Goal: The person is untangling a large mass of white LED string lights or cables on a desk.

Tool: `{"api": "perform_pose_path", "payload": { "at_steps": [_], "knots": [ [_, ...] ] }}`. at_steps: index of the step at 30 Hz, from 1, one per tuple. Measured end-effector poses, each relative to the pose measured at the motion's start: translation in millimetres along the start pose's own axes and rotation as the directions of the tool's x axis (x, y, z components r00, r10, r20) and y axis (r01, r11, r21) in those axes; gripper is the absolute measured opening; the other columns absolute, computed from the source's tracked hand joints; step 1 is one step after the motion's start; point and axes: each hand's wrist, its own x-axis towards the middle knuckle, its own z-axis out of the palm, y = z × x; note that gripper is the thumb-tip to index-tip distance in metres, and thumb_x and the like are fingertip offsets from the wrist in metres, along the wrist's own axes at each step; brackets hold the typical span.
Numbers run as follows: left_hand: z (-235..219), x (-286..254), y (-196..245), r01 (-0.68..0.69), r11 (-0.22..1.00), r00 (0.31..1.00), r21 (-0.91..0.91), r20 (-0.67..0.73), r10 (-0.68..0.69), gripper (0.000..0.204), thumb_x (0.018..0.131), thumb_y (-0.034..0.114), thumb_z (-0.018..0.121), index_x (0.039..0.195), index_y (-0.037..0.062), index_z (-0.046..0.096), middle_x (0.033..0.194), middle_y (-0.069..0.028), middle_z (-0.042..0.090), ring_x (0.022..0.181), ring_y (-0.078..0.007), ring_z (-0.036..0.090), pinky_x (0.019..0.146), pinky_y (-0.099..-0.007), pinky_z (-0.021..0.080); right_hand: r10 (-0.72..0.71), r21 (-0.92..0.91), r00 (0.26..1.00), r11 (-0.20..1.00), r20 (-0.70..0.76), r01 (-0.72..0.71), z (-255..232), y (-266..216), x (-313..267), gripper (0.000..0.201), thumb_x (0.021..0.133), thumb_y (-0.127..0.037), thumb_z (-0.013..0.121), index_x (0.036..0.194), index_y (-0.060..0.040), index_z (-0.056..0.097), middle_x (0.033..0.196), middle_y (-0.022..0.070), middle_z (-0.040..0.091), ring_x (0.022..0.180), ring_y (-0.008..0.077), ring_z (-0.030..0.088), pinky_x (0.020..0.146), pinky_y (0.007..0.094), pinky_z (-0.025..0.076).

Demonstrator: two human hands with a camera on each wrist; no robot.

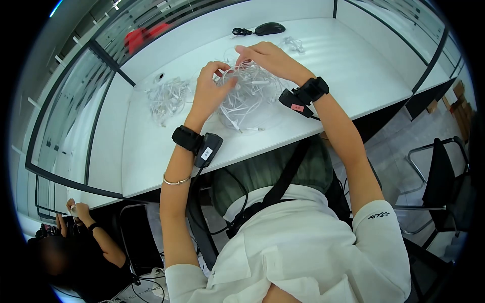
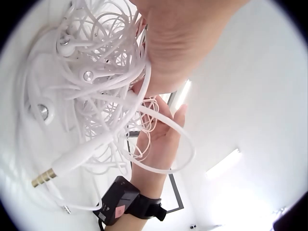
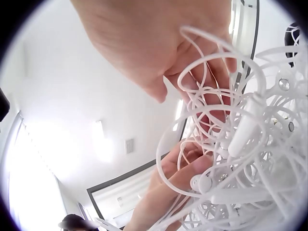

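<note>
A loose tangle of white wired earphones [image 1: 247, 98] lies on the white desk in front of me, with earbuds and a gold-tipped plug [image 2: 44, 178] showing. At its left side my left hand [image 1: 212, 91] has curled fingers and pinches some of the wires, thumb on the near side, as the right wrist view shows [image 3: 180, 168]. My right hand [image 1: 268, 58] reaches over the far side of the tangle. Its thumb [image 3: 158, 90] stands apart from the fingers, which extend in among the looping wires.
Another pile of white earphones [image 1: 169, 98] lies to the left on the desk [image 1: 151, 151]. A black mouse [image 1: 270, 29] with its bundled cable and a small white earphone bundle [image 1: 293, 45] are at the back. Low partitions enclose the desk. Another person [image 1: 103, 242] sits at lower left.
</note>
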Motion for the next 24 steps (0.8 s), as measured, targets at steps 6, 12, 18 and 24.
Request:
{"api": "perform_pose_path", "payload": {
  "at_steps": [6,12,18,24],
  "knots": [
    [3,-2,7,-0.054,0.997,0.998,0.047,0.046,0.052,0.031,0.068,0.011,0.076,0.094,0.0049,0.06,0.093,-0.0038,0.057,0.088,-0.0191,0.049,0.083,-0.0318,0.041,0.047,-0.25,0.998,0.968,0.05,-0.033,-3,-3,-4,0.042,0.089,-0.039,0.058,0.076,-0.0013,0.071,0.06,0.0026,0.06,0.058,0.0106,0.051,0.058,0.0275,0.041],
    [2,-2,4,-0.094,0.995,0.996,0.02,-0.002,0.095,0.02,0.072,0.007,0.073,0.088,0.0045,0.062,0.087,-0.0031,0.058,0.084,-0.0167,0.05,0.08,-0.0294,0.04,0.022,-0.209,0.99,0.978,0.138,0.007,-3,4,-5,0.036,0.088,-0.038,0.062,0.086,-0.0023,0.071,0.069,0.0045,0.063,0.066,0.0122,0.056,0.063,0.0263,0.043],
    [-1,-1,9,-0.082,0.994,0.996,-0.073,-0.053,0.078,0.012,0.073,0.005,0.072,0.082,0.0039,0.065,0.084,-0.0025,0.061,0.08,-0.0138,0.052,0.079,-0.028,0.04,-0.003,-0.187,0.981,0.982,0.192,0.04,-6,5,-6,0.025,0.086,-0.028,0.066,0.093,-0.0042,0.071,0.079,0.0059,0.066,0.074,0.0142,0.059,0.071,0.029,0.047],
    [-2,-1,8,-0.031,0.997,0.996,-0.068,-0.084,0.025,0.011,0.075,0.005,0.07,0.083,0.0014,0.065,0.083,-0.0039,0.065,0.081,-0.0135,0.055,0.08,-0.0272,0.042,-0.046,-0.206,0.975,0.974,0.218,0.092,-8,11,-2,0.02,0.086,-0.024,0.064,0.091,-0.0045,0.068,0.08,0.0055,0.066,0.076,0.013,0.06,0.075,0.0295,0.047]
  ]
}}
